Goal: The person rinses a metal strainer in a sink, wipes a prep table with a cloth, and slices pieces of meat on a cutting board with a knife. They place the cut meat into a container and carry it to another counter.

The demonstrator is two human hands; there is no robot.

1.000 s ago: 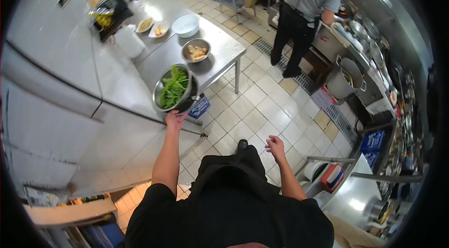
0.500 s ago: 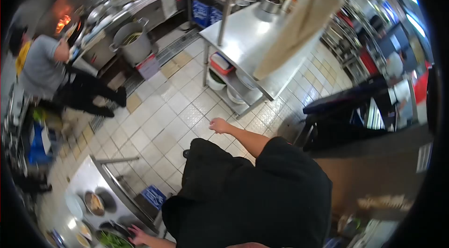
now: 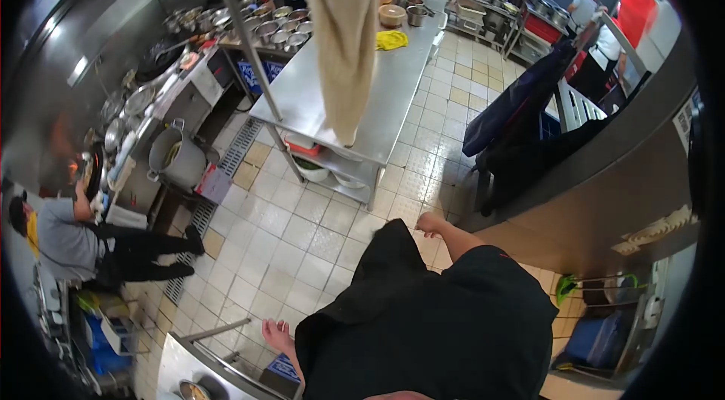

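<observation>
Our left hand, fingers loosely parted, near the steel table.
The table's edge slants from ten o'clock toward four; our right hand curls, fingers together.

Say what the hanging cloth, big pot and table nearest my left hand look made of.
Cloth: matte fabric by its draped folds, fibre unclear. Big pot: metal, perhaps aluminium, by its dull grey. Table: probably smooth stainless steel, from its silvery sheen.

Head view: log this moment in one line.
left hand: nothing visible held, near silver metal table | right hand: nothing visible held, above pale tiled floor | long beige cloth: hanging
</observation>
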